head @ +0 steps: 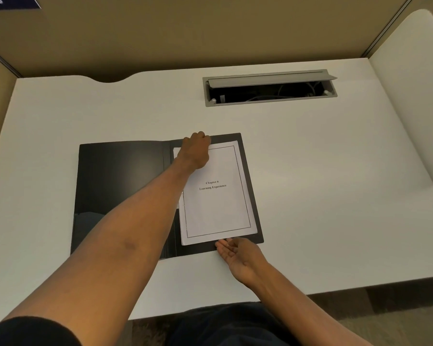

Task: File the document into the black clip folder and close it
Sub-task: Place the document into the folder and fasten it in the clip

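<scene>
At far left we see a tan partition wall [0, 71] closing in the white surface [310, 171], with a blue sign [10, 1] cut off at the top corner. The black folder [118, 191] lies open and flat in the middle of the surface, its left cover bare and glossy. Our left arm crosses that cover on a diagonal, and the left hand [195, 151] sits at the top edge of the folder's right half, fingers curled down over the top left corner of the document [218, 196]. The hand covers that corner, so we cannot tell whether it grips a clip, the paper, or only presses down. The document lies face up on the right half, a little askew, its title page reading "Chapter 6 Learning Experience". Our right hand [238, 255] rests at the folder's near edge just below the page's bottom right part, palm turned up and fingers loosely spread, fingertips at the paper's edge and holding nothing. Further back and to the right, a grey cable hatch [270, 87] stands open in the surface, well apart from the folder, with cables inside. A white side panel [415, 96] bounds the right.
</scene>
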### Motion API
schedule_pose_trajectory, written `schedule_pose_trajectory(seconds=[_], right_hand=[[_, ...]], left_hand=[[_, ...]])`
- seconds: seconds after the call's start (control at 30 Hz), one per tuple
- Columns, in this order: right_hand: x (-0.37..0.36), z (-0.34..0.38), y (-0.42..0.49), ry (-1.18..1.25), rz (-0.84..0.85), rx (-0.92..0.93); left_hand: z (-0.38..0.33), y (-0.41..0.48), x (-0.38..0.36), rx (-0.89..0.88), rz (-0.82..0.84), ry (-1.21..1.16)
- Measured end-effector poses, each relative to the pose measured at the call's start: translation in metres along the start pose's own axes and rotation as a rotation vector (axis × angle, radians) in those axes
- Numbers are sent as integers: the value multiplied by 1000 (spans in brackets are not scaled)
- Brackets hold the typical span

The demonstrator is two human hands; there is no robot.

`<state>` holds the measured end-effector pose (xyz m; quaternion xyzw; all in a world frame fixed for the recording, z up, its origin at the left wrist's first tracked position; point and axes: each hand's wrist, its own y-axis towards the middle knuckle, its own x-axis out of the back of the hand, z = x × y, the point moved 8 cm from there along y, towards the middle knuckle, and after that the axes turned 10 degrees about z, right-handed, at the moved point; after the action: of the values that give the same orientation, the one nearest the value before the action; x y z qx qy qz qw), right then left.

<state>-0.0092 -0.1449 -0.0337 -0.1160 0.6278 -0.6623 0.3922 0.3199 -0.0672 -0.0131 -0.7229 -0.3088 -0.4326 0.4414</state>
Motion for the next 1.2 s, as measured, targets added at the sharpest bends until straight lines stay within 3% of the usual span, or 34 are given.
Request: schedule_pose_trajectory(seconds=[0.2, 0.33, 0.43, 0.57, 0.67, 0.9, 1.2], right_hand=[[0, 4, 0, -28, 48, -11], [-1, 6, -14, -358, 54, -13], [-14, 42, -28, -742, 8, 254], [-42, 117, -24, -1055, -150, 671], [-55, 158, 0, -1250, -253, 825], [-63, 163, 41, -1417, -263, 742], [-67, 162, 44, -1509, -245, 754]], left_hand=[[3, -2, 0, 2, -34, -15], [11, -3, 6, 4, -64, -21], [31, -11, 19, 49, -119, -71], [73, -31, 34, 147, -184, -200], [95, -41, 30, 168, -144, -355], [104, -45, 13, 197, -145, -537], [107, -52, 9, 215, -199, -599]])
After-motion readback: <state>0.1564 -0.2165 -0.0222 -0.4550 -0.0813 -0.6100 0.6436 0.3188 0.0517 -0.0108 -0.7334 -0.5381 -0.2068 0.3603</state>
